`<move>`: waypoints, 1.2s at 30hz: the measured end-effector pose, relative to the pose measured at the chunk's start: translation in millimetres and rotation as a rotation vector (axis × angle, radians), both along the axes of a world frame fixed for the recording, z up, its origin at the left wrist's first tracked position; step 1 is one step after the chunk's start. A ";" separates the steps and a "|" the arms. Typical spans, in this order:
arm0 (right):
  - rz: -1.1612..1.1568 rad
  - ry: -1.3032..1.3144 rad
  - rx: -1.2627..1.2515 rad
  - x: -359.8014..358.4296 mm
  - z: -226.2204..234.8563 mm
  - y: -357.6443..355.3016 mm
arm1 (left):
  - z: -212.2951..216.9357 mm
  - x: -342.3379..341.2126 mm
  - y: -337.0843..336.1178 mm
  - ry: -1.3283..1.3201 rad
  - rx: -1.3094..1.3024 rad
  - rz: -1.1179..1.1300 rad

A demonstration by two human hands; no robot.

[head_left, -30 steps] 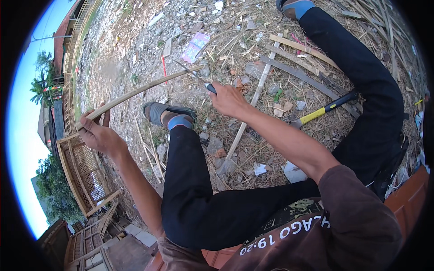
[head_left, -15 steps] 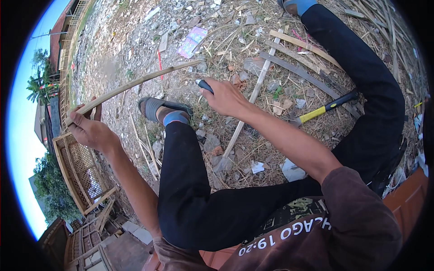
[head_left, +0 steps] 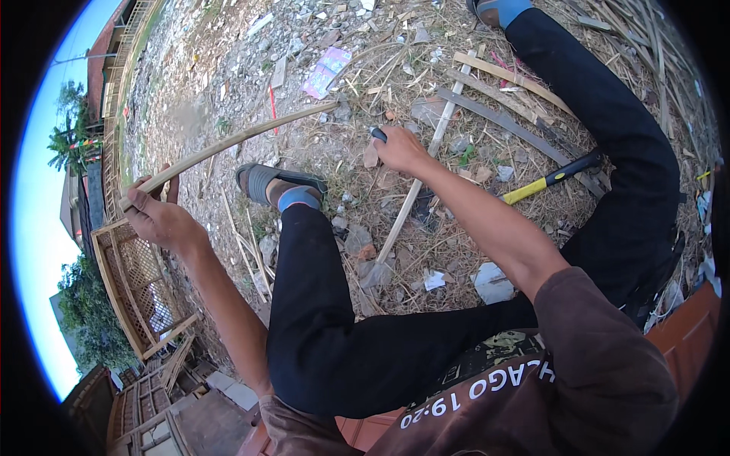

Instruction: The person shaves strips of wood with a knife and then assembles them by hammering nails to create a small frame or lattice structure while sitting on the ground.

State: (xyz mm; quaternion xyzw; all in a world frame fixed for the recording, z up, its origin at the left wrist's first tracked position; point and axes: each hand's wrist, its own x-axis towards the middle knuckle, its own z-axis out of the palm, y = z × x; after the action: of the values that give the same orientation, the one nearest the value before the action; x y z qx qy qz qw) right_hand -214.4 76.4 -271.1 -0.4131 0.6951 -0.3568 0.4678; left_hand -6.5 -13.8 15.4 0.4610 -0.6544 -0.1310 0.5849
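My left hand [head_left: 163,219] is closed round the near end of a long, narrow wooden strip [head_left: 228,140]. The strip slants up and away to the right, and its far end is over the littered ground. To the right of that end, my right hand [head_left: 401,150] grips a small tool with a dark handle [head_left: 378,134]. Only the tip of that handle shows past the fingers, so its kind is hidden. The tool and the strip are apart.
A hammer [head_left: 532,188] with a yellow and black handle lies beside my right leg. Several wooden slats [head_left: 502,121] rest on the dry grass, one pale slat [head_left: 422,171] passing under my right forearm. A lattice wooden frame [head_left: 137,289] stands at the left.
My right hand has moved right and slightly up with the tool, away from the strip. My left hand and the strip have shifted only slightly to the right.
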 end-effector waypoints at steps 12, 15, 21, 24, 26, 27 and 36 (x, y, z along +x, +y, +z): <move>0.078 -0.301 -0.534 61.7 138.1 16.1 | 0.0 10.9 11.2 -0.018 -0.013 -0.002; 0.027 -0.290 -0.581 64.9 121.5 10.1 | -0.1 14.6 12.5 -0.022 0.001 0.006; 0.108 -0.191 -0.628 76.7 175.6 17.2 | -3.2 21.5 11.2 -0.031 -0.024 0.040; 0.100 -0.194 -0.715 76.2 155.3 10.0 | -3.1 17.4 12.8 -0.060 -0.045 0.025; 0.010 -0.086 -0.389 55.8 113.0 -7.1 | -5.4 11.3 12.1 -0.020 -0.016 0.013; 0.005 -0.081 -0.394 50.7 107.2 -7.0 | -5.8 9.7 14.2 -0.022 -0.010 -0.003; 0.043 -0.240 -0.773 73.6 155.7 12.4 | -1.4 -5.0 10.0 -0.085 -0.094 0.004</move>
State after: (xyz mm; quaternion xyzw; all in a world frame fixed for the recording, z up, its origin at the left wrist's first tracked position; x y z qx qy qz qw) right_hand -140.8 88.8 -115.5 -0.5286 0.4414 -0.6275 0.3633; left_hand -11.5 -3.8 13.9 0.4395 -0.6831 -0.0789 0.5779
